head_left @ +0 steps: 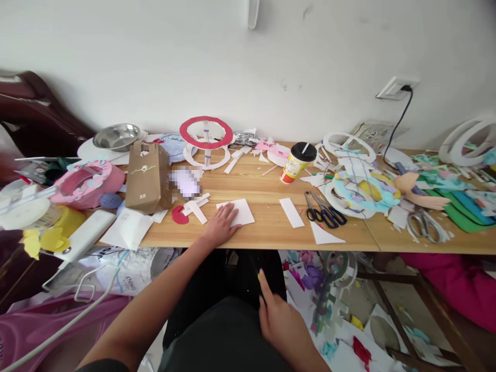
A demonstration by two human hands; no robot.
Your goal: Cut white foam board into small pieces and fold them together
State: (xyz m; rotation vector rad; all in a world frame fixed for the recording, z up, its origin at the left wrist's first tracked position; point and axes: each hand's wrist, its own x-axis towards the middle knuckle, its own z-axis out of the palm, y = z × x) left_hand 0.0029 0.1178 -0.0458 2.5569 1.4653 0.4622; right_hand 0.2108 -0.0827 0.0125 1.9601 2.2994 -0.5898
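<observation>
My left hand [222, 226] lies flat with its fingers spread on a white sheet of paper or foam [244, 211] near the table's front edge. Over my lap, my right hand [281, 315] is closed, its index finger stretched along a thin object. A small yellow bit shows at the fingertip, but the dark clothing behind hides the object's kind. Left of the sheet lie white strips [197, 209] and a red round piece [180, 215]. To its right are a white rectangular piece [292, 212] and scissors with dark blue handles [329, 214].
A brown paper bag [146, 178], a ring frame with a red top [186, 135] and a lidded drink cup [295, 164] stand on the table. Foam rings [364, 191] and grey-handled scissors [426, 227] lie right. Scraps litter the floor beside pink clothing [457, 287].
</observation>
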